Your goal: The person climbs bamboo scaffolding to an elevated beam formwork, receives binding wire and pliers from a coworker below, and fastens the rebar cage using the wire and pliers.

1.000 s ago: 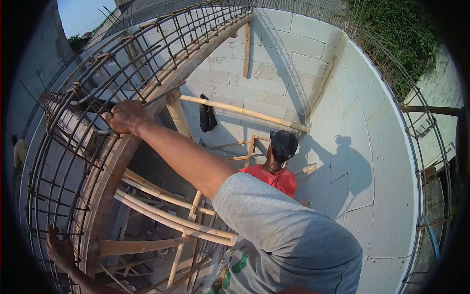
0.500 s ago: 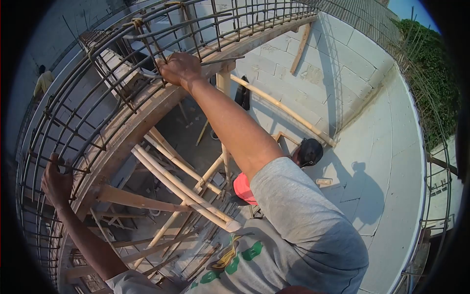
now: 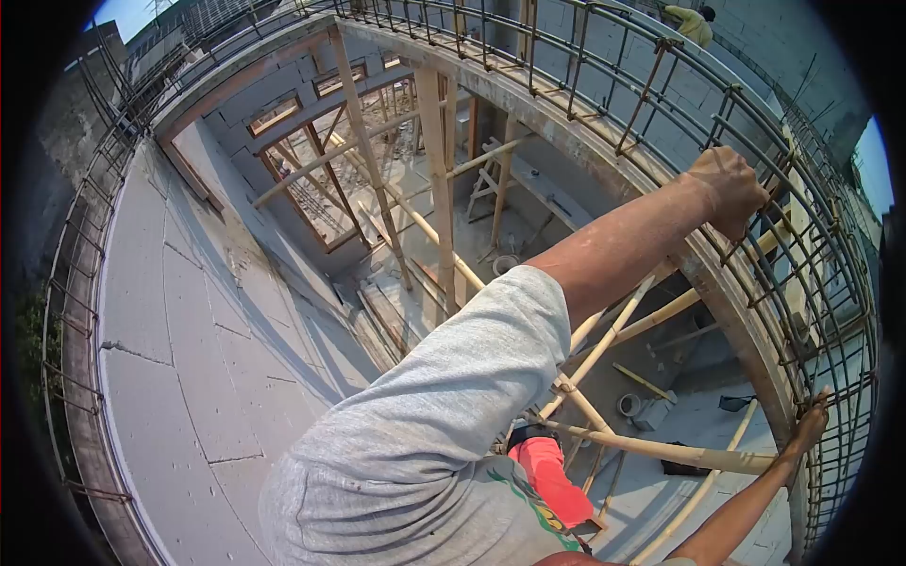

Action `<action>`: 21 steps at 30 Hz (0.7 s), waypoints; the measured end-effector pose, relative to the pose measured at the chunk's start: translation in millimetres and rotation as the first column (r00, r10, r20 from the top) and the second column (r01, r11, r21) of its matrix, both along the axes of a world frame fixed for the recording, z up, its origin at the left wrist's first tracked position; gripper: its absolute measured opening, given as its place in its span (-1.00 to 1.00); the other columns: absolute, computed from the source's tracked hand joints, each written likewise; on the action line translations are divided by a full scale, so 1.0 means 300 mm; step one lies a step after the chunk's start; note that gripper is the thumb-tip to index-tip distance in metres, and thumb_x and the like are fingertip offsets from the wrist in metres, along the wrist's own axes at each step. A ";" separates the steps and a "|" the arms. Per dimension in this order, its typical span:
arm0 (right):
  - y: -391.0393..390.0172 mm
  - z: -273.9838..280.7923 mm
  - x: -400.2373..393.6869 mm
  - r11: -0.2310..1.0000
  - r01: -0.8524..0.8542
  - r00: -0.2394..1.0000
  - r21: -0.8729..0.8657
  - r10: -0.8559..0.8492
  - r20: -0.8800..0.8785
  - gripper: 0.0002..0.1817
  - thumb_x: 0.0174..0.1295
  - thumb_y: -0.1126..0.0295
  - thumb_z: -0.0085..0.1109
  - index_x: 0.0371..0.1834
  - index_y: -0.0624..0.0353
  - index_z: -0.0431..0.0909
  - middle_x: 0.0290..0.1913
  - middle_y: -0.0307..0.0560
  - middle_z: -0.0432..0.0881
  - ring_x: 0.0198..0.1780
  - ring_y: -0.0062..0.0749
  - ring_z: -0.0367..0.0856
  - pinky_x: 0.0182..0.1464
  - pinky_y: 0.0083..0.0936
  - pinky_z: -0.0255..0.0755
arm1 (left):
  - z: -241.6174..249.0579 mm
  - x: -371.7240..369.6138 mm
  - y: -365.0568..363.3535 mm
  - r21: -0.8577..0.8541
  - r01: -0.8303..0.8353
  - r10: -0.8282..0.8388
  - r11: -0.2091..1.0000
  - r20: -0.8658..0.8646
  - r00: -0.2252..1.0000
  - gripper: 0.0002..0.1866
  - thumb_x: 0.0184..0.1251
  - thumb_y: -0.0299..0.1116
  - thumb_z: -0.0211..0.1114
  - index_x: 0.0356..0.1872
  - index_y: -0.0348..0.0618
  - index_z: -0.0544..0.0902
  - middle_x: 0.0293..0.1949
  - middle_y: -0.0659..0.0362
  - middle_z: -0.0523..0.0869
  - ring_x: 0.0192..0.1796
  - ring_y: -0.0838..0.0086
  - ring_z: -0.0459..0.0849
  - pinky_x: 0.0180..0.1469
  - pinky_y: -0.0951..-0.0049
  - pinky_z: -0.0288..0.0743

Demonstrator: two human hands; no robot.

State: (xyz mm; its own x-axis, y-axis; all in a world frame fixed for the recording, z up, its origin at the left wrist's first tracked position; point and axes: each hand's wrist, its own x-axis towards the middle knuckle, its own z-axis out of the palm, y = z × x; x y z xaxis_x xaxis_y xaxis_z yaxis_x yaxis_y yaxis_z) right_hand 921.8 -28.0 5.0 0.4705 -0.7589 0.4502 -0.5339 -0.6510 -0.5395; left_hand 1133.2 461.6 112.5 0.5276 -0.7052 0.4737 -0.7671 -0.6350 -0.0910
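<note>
At the upper right, my left hand (image 3: 727,191) is closed on a bar of the long rebar cage (image 3: 651,90), with the arm stretched across the view. Lower down at the right edge, my right hand (image 3: 810,424) is wrapped round bars of the same cage; its fingers are partly hidden. The cage runs along the top of a curved wooden form board (image 3: 722,292). Both hands touch the steel, well apart from each other.
Below are bamboo poles (image 3: 604,349) and a person in a red shirt (image 3: 552,476). Another person in yellow (image 3: 694,25) is at the top right. A pale block wall (image 3: 189,349) stands at the left, with rebar (image 3: 71,340) beyond it.
The view has swung to the left. The cage and both hands now appear on the right side, and the window openings have come into view. Each hand is still on the rebar.
</note>
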 end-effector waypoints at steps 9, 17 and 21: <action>0.049 -0.008 0.006 0.989 -0.128 0.973 0.070 0.112 0.202 -0.32 0.29 -0.31 -0.08 -0.59 0.12 0.53 -0.61 -0.28 0.44 -0.53 -0.50 0.36 -0.43 -0.48 0.14 | -0.003 -0.013 0.013 0.017 -0.007 0.007 1.000 0.004 1.000 -0.68 -0.09 -0.13 0.30 -0.22 0.20 0.74 -0.31 0.21 0.78 -0.19 0.37 0.77 -0.22 0.39 0.62; -0.102 -0.056 0.019 0.990 -0.139 0.979 0.029 0.133 0.154 -0.25 0.26 -0.38 -0.18 -0.39 0.17 0.63 -0.44 -0.12 0.60 -0.34 -0.29 0.54 -0.27 -0.39 0.32 | -0.022 0.004 0.004 -0.016 0.004 -0.004 1.000 0.024 1.000 -0.66 -0.12 -0.19 0.27 -0.21 0.19 0.75 -0.27 0.20 0.78 -0.13 0.38 0.76 -0.14 0.39 0.61; -0.013 0.007 0.008 0.986 -0.138 0.988 0.089 0.132 0.075 -0.22 0.27 -0.36 -0.16 -0.26 0.24 0.66 -0.36 -0.04 0.64 -0.30 -0.23 0.57 -0.24 -0.38 0.36 | -0.008 -0.016 0.019 0.016 -0.005 0.004 1.000 0.035 0.999 -0.65 -0.13 -0.19 0.26 -0.19 0.23 0.74 -0.29 0.22 0.78 -0.15 0.40 0.76 -0.15 0.40 0.61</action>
State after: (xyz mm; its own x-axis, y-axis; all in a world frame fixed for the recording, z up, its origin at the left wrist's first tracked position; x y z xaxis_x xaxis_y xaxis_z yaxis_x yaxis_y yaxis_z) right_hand 924.3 -32.0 7.0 0.5421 -0.7307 0.4151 -0.4042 -0.6598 -0.6335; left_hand 1128.5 467.3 110.2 0.5144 -0.7107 0.4799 -0.7605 -0.6367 -0.1279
